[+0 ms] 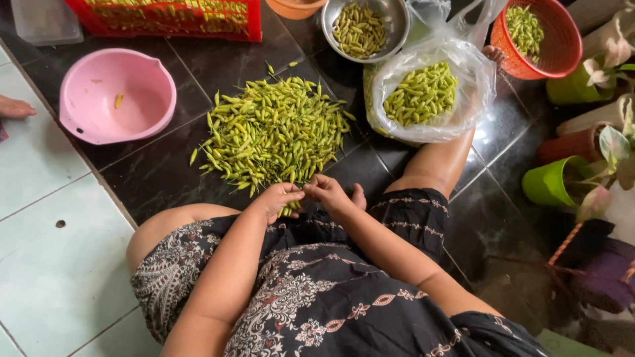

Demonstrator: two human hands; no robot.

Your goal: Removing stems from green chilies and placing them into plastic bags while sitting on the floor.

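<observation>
Dark tiled floor, pale tiles along its left edge; person seated on it, legs spread.

- Chilli pile: green-yellow, loose, mid-floor, in front of the hands.
- Left hand: fingers curled together, pinching a chilli at the pile's near edge; the chilli is mostly hidden under the fingers.
- Right hand: fingertips together, meeting the left hand's; whether they touch the same chilli cannot be told.
- Pink bowl: toward the left, one small piece inside.
- Plastic bag: chillies inside, by the right leg.
- Steel bowl, red basket, red crate: far edge, all cut off by the frame.
- Green pots: right edge, partly hidden.
- Another person's toes: left edge, cut off.
</observation>
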